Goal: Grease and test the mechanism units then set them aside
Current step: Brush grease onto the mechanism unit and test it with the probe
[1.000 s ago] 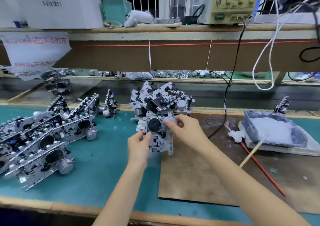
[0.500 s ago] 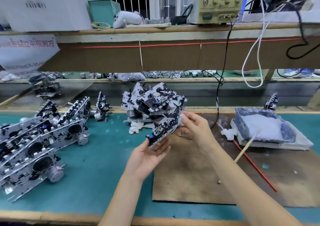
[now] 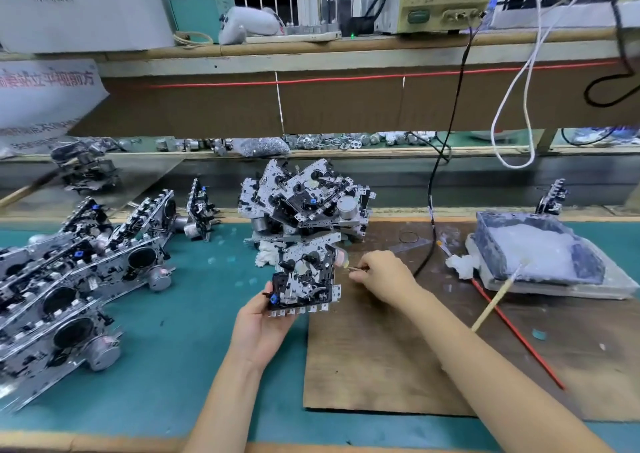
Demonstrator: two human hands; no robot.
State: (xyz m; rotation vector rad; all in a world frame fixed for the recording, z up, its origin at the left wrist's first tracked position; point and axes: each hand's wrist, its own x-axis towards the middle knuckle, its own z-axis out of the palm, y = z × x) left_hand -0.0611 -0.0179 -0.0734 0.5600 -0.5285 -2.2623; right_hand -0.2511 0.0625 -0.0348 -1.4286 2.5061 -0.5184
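Cradling the silver-and-black stamped-metal mechanism unit [image 3: 304, 279] by its lower edge, the left hand [image 3: 263, 324] curls its grip under it and holds its gear-studded face tilted upward above the teal surface [image 3: 173, 366], presumably so the right hand [image 3: 381, 276], pinching a small thin item [image 3: 350, 269] I cannot identify, can reach its right side.

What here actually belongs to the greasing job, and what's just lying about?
Job: mechanism unit in left hand; thin probe pinched by right hand; grease tray; brush; stacked units.
Lying about: white controller; teal box; paper sign.
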